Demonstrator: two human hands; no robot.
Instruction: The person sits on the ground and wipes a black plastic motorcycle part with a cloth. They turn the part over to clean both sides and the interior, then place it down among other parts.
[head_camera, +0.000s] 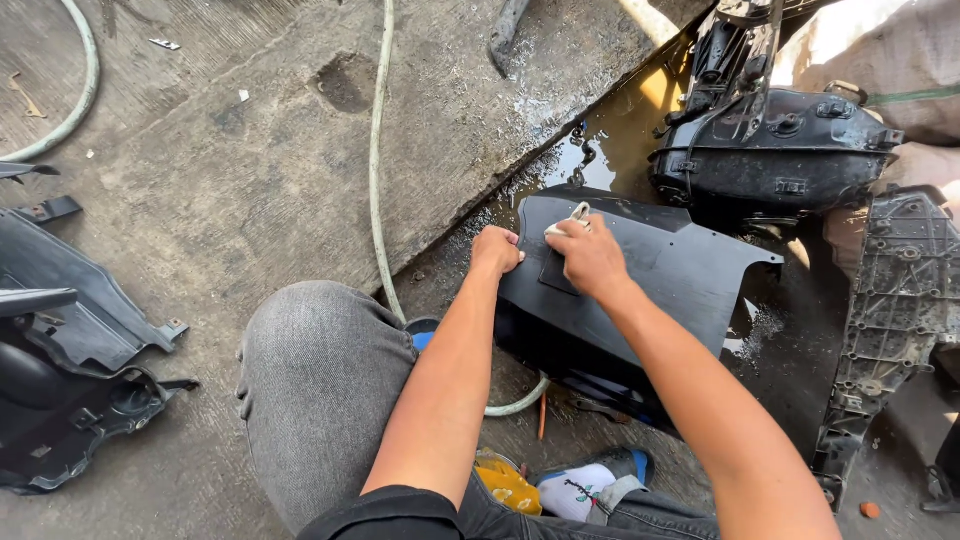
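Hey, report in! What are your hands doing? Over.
Left hand grips black panel edge. Right hand presses white cloth on it. Hose lies alongside.

Black panels on grey concrete

Under your hands, the flat panel (650, 270) is matte black and the cloth (572, 218) whitish; your trousers (320, 390) are speckled grey, the hose (377, 150) pale green, the concrete floor (230, 170) mottled grey, the sandal (505, 485) yellow.

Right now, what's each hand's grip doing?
Left hand: closed, gripping the edge of the black plastic panel.
Right hand: closed on a pale cloth, pressed onto the panel.
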